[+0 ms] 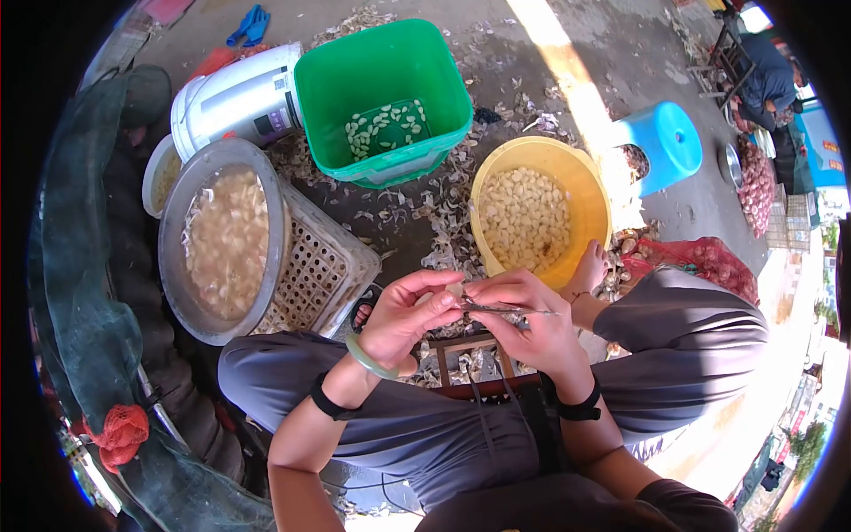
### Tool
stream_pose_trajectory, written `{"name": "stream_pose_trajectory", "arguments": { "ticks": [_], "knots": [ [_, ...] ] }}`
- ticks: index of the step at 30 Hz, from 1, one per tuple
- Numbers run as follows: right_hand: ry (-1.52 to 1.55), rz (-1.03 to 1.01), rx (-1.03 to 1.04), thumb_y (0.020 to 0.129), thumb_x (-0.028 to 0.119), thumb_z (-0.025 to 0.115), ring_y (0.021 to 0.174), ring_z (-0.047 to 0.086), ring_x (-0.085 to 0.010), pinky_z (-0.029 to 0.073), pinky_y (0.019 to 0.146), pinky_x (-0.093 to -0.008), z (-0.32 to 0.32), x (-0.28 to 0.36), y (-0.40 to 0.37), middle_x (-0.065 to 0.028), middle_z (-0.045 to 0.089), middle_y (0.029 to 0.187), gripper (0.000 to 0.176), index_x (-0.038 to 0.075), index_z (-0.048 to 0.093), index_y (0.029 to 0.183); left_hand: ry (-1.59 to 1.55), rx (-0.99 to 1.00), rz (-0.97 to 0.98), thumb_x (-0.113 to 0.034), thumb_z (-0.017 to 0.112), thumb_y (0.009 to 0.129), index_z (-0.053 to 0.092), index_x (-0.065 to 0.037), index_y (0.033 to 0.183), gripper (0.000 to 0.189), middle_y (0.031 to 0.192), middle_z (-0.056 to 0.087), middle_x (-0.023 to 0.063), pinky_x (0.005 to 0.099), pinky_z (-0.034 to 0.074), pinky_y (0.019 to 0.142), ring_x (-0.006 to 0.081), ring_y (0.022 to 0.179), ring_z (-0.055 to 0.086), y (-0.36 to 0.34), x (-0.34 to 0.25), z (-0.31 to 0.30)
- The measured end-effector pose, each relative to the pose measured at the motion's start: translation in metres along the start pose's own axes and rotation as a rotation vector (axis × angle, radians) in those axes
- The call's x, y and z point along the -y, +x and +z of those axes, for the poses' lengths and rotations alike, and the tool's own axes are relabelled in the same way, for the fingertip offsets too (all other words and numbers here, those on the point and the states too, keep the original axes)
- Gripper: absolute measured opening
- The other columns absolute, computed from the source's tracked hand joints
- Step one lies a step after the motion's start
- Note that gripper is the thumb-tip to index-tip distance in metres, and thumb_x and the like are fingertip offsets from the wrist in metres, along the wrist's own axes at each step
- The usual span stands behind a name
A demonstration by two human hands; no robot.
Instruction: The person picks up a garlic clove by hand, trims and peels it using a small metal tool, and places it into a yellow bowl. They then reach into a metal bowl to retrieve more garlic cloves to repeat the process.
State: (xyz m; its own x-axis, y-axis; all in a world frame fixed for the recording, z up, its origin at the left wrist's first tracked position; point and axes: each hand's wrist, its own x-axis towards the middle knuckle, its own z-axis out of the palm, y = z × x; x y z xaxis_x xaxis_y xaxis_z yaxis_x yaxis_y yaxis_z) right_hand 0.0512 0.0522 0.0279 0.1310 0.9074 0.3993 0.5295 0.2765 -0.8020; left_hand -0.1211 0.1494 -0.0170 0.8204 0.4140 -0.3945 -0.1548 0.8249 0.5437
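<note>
My left hand [403, 317] has its grip pinched closed on a garlic clove [456, 290]; my right hand [529, 325] grips a thin knife [510, 309] tightly, one end at the clove. Both are near the yellow basin [592, 232].

SITE: informal garlic-handling work area, apparently open-sided | GROUND: grey hard floor [651, 58], strewn with papery skins [448, 213], crossed by sunlight [554, 40] | CONTAINERS: green bin [381, 66], yellow tub [581, 213], grey basin [171, 257], all holding pale cloves | STOCK: red mesh sack [709, 266] | PERSONNEL: another person [767, 80], right | PERIPHERY: greenery [802, 452]
</note>
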Motion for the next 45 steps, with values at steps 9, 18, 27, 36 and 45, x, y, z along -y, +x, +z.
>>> {"name": "stream_pose_trajectory", "arguments": {
  "ticks": [9,18,27,36,45],
  "knots": [
    [0.088,0.1,0.019,0.079,-0.001,0.07,0.079,0.067,-0.0225,0.056,0.066,-0.0286,0.001,0.001,-0.002,-0.0127,0.063,0.093,0.023,-0.001,0.057,0.097,0.174,-0.007,0.011,-0.007,0.063,0.088,0.059,-0.001,0.119,0.032,0.106,0.065,0.0083,0.026,0.055,0.083,0.0134,0.092,0.065,-0.001,-0.005,0.0],
    [0.376,0.501,-0.153,0.083,-0.005,0.065,0.087,0.066,-0.0156,0.058,0.073,-0.027,0.004,-0.006,-0.002,-0.0106,0.064,0.095,0.017,-0.005,0.059,0.099,0.193,0.023,0.031,-0.007,0.063,0.088,0.056,-0.002,0.123,0.036,0.108,0.064,0.0085,0.0267,0.055,0.084,0.0153,0.096,0.064,0.005,-0.002,0.005],
    [0.518,0.525,-0.267,0.085,-0.004,0.063,0.092,0.063,-0.0158,0.054,0.083,-0.0286,0.008,-0.021,-0.008,-0.0129,0.063,0.102,0.022,-0.005,0.055,0.105,0.122,-0.063,0.136,-0.004,0.063,0.088,0.057,-0.004,0.107,0.02,0.111,0.062,0.0098,0.0277,0.053,0.084,0.0164,0.099,0.062,0.008,-0.004,0.01],
    [0.492,0.493,-0.24,0.083,-0.002,0.067,0.09,0.065,-0.0154,0.057,0.077,-0.0274,0.016,-0.008,-0.006,-0.0119,0.065,0.098,0.021,-0.006,0.058,0.101,0.141,-0.076,0.116,-0.006,0.064,0.088,0.058,-0.003,0.108,0.021,0.103,0.062,0.006,0.0262,0.053,0.083,0.0126,0.093,0.062,0.008,0.0,0.002],
    [0.875,0.672,-0.26,0.087,-0.001,0.062,0.088,0.066,-0.0187,0.06,0.075,-0.0321,0.012,-0.012,-0.003,-0.0123,0.064,0.093,0.016,-0.006,0.055,0.101,0.152,0.029,0.083,-0.007,0.059,0.091,0.057,-0.001,0.115,0.025,0.106,0.062,0.0085,0.0294,0.054,0.085,0.0165,0.094,0.063,0.01,-0.005,-0.002]
  ]
}}
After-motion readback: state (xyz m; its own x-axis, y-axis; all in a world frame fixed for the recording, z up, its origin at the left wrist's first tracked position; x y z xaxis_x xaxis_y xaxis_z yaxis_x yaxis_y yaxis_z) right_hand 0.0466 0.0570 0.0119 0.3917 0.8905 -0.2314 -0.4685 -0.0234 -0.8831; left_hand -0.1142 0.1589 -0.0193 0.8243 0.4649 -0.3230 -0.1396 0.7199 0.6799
